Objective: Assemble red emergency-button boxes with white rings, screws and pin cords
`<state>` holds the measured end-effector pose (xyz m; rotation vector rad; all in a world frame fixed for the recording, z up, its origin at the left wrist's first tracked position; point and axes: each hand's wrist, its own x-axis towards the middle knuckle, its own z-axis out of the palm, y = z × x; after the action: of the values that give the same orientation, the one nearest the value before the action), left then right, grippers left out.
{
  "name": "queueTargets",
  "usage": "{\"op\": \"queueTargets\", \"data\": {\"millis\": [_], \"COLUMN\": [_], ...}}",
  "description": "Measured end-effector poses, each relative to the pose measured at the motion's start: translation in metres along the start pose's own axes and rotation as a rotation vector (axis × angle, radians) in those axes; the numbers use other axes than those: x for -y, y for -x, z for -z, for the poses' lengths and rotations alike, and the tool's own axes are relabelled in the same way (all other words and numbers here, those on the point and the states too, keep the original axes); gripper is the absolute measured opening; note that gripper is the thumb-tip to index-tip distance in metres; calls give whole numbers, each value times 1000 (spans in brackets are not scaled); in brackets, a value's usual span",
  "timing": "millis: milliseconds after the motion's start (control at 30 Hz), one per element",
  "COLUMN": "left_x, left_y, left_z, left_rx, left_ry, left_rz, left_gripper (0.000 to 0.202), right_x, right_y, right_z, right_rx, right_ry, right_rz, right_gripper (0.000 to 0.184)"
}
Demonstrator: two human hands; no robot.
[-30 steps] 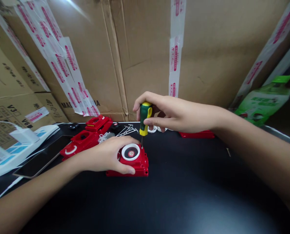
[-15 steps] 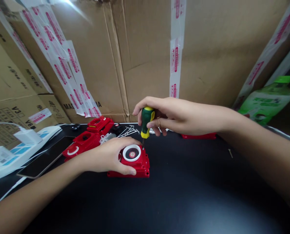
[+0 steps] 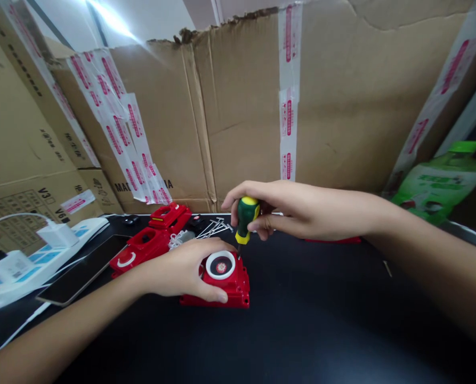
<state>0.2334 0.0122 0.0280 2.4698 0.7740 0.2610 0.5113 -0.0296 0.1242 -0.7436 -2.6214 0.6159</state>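
Observation:
My right hand (image 3: 285,210) is closed round the green and yellow handle of a screwdriver (image 3: 247,216). The screwdriver leans slightly, its tip at a small screw (image 3: 239,258) in the far right corner of a red plastic housing (image 3: 238,290). The housing lies on the black table, with a white ring (image 3: 220,265) round a dark disc on its top. My left hand (image 3: 190,269) grips the housing from the left, thumb on the near side; its other fingertips are partly hidden behind the housing.
Behind my left hand lie more red housings (image 3: 142,242) and several long screws (image 3: 216,228). A phone (image 3: 81,272) and a power strip (image 3: 67,250) are at the left. A loose screw (image 3: 387,268) lies at right, near a green bottle (image 3: 437,184). Cardboard (image 3: 245,117) walls the back.
The view has tilted up, so everything sits lower in the picture. The screwdriver leans a little more to the right at its top; both hands keep their hold.

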Motion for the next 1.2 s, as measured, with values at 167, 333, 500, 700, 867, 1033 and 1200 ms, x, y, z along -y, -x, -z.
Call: {"op": "queueTargets", "data": {"millis": [167,333,500,700,867,1033,1200], "left_x": [0,1,2,4,4,4,5], "left_y": [-1,-1,0,0,0,-1,0], "left_z": [1,-1,-1,-1,-1,-2,-2], "left_rx": [-1,-10,-22,-14,-12,-11,-27], "left_ry": [-8,13,13,37,67,71,82], "left_rz": [-15,-20,-11,13,22,10,-16], "left_gripper": [70,73,75,76,78,77,78], "right_x": [0,-2,5,10,5,-1,-2], "right_y": [-3,-10,-10,-3,-6,-14,-15], "right_z": [-2,-12,-17,-12,-9,-21,-29], "right_rx": [-129,-196,-187,-243,-262,-265,-205], "right_ry": [207,340,430,302,325,449,383], "right_rz": [-20,-48,-120,5,26,-77,-153], "right_gripper": [23,27,26,23,17,24,24]}}
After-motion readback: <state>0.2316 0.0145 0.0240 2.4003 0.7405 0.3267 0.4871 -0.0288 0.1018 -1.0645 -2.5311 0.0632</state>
